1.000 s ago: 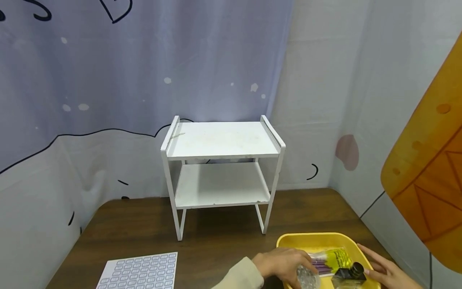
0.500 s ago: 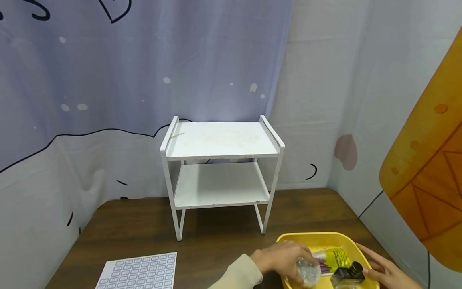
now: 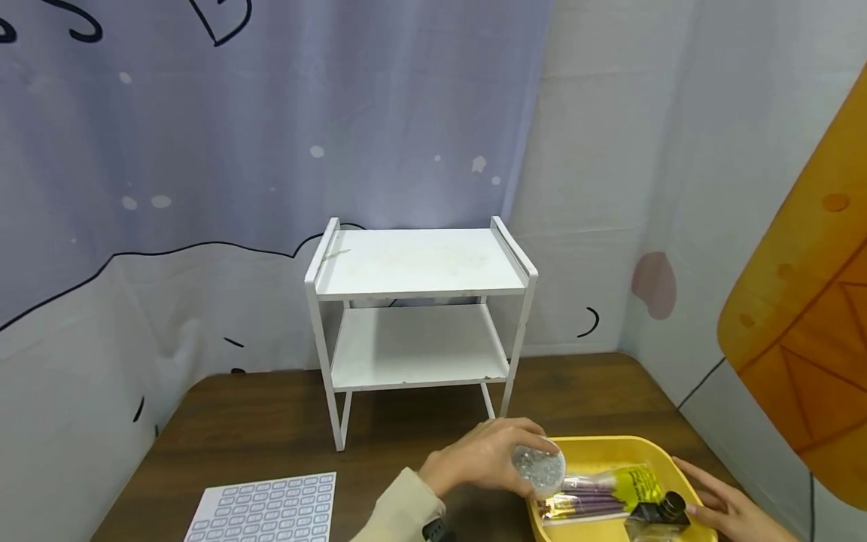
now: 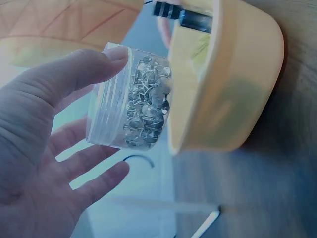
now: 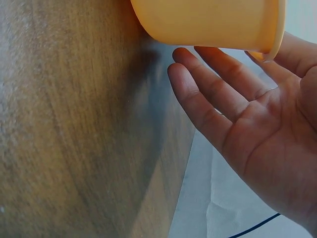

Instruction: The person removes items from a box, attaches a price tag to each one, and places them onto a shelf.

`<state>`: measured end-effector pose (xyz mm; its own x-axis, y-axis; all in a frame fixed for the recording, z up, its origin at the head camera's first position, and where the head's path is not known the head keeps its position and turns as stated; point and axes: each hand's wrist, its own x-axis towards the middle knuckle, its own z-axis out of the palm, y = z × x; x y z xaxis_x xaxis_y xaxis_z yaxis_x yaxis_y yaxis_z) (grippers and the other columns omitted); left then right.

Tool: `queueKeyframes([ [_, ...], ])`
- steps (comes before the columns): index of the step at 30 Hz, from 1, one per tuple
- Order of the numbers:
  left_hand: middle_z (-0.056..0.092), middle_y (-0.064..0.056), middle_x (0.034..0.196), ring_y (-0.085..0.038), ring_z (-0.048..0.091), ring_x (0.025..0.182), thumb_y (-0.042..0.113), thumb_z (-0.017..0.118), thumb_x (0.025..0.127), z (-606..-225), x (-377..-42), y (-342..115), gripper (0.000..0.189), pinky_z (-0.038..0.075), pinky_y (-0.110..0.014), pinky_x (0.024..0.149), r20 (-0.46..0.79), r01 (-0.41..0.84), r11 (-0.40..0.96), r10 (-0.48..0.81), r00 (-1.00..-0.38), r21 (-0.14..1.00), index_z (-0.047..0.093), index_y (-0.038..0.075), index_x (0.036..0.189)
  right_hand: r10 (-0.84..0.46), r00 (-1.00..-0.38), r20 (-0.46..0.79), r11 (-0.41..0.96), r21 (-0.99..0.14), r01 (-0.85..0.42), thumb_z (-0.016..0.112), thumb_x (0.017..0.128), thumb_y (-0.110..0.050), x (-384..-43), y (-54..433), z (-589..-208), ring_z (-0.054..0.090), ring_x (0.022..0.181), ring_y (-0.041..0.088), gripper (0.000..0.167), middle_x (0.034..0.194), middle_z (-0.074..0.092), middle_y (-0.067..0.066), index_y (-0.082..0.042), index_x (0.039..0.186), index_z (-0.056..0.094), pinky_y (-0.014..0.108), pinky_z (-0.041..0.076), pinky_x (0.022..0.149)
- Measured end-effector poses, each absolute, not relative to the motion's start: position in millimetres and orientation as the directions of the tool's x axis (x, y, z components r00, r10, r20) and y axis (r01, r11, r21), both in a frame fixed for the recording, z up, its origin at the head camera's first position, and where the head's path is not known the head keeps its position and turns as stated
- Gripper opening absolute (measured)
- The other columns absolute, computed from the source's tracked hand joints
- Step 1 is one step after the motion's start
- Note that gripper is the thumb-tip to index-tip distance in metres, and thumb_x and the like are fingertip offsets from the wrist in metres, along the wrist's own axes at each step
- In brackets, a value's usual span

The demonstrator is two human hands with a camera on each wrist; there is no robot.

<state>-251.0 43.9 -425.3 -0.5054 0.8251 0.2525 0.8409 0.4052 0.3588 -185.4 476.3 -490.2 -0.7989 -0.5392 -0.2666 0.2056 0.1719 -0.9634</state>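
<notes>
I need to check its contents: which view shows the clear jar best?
Left wrist: the clear jar is large, side-on, metal tacks plain inside. Head shows it smaller, end-on, in the left hand; right wrist doesn't show it.

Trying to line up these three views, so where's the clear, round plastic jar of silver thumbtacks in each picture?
Head: the jar is low, right of middle, in the left hand.
Left wrist: the jar sits just left of and above centre.
Right wrist: not in it.
Shared landmark: the yellow, rounded plastic tray, lower right, upper right and top, respectively.
</notes>
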Motion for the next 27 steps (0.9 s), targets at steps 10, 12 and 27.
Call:
queueKeyframes([
  [10, 0.065, 0.007, 0.127, -0.003, 0.059, 0.110, 0.030, 0.088, 0.069, -440, -243, -19, 0.059, 0.046, -0.014, 0.089, 0.249, 0.811, 0.429, 0.800, -0.546, 0.398, 0.071, 0.028, 0.125, -0.606, -0.766, -0.214, 0.115, -0.977, 0.181, 0.037, 0.108, -0.007, -187, 484, -494, 0.069, 0.080, 0.015, 0.063, 0.124, 0.067, -0.005, -0.065, 0.129, 0.046, 0.029, 0.057, 0.067],
  [12, 0.065, 0.007, 0.126, -0.003, 0.058, 0.110, 0.028, 0.088, 0.068, -446, -241, -29, 0.058, 0.046, -0.016, 0.090, 0.227, 0.793, 0.435, 0.797, -0.559, 0.426, 0.071, 0.027, 0.124, -0.611, -0.761, -0.218, 0.118, -0.976, 0.185, 0.037, 0.108, -0.007, -188, 484, -494, 0.067, 0.077, 0.013, 0.063, 0.125, 0.067, -0.008, -0.066, 0.129, 0.045, 0.028, 0.056, 0.066],
  [27, 0.065, 0.007, 0.126, -0.009, 0.059, 0.115, 0.025, 0.089, 0.067, -482, -243, -77, 0.057, 0.046, -0.030, 0.099, 0.148, 0.735, 0.501, 0.772, -0.618, 0.457, 0.072, 0.025, 0.122, -0.579, -0.783, -0.228, 0.149, -0.974, 0.173, 0.044, 0.106, -0.008, -190, 479, -492, 0.070, 0.078, 0.016, 0.063, 0.121, 0.070, -0.003, -0.067, 0.126, 0.047, 0.031, 0.059, 0.067],
])
